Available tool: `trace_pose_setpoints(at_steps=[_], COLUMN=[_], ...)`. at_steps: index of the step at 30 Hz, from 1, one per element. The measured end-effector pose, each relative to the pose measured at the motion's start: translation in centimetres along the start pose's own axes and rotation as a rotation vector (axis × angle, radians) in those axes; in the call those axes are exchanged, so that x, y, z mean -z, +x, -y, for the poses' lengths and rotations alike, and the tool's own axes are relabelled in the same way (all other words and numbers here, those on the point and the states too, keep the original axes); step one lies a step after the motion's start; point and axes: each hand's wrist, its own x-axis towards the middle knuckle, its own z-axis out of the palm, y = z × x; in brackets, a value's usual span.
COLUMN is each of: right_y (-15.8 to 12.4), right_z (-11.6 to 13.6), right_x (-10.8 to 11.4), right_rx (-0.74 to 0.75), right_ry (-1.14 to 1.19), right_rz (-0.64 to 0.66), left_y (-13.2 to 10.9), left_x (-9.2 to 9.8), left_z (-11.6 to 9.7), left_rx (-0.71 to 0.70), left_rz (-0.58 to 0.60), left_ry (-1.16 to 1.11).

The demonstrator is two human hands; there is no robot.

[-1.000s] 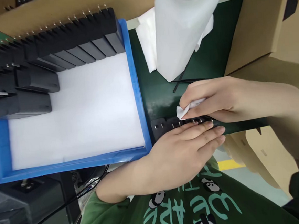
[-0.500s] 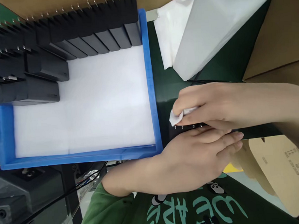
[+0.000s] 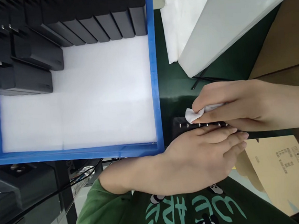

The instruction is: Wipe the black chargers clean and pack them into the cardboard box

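Note:
My right hand (image 3: 231, 103) pinches a crumpled white cloth (image 3: 193, 114) between its fingers. The cloth is against a black case (image 3: 177, 125), just above a row of small metal pins (image 3: 199, 125) along it. My left hand (image 3: 202, 156) lies flat across the near side of this case, fingers stretched out to the right, covering much of it. Its thumb is hidden. To the left stands a blue tray (image 3: 156, 90) lined with white sheet, holding several black blocks (image 3: 88, 27) in rows, some with metal pins on top.
A white container (image 3: 217, 27) lies slanted over folded white cloth (image 3: 175, 27) on the green table (image 3: 173, 86). Thin black cable ends (image 3: 201, 78) are beside it. Cardboard (image 3: 278, 43) stands at right; an open carton flap (image 3: 275, 164) is at lower right.
The right hand with the cloth has slid to the right along the case, uncovering more pins at its left end. The left hand stays over the case. The camera view has shifted slightly.

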Motion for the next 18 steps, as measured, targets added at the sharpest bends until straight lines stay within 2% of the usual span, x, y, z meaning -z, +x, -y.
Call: trace_pose_setpoints(at_steps=[5,12,15,18], right_y=[-0.8,-2.5,-4.2,-6.5], right_z=[0.2,0.6,1.8,3.4], right_x=[0.6,0.9,-0.1,-1.9], right_rx=[-0.010,-0.096,-0.246,-0.403], right_ry=[0.030,0.065,0.009,-0.077], right_rz=[0.012,-0.025,-0.197,-0.476], left_y=[-0.1,-0.3,-0.3,-0.9], left_x=[-0.3,-0.8,-0.5,1.0], left_z=[-0.1,0.2,0.4,0.5], left_rx=[0.021,0.006,-0.027,-0.068], left_rz=[-0.043,0.002,-0.011,-0.159], left_ry=[-0.017,-0.079,-0.122,-0.193])
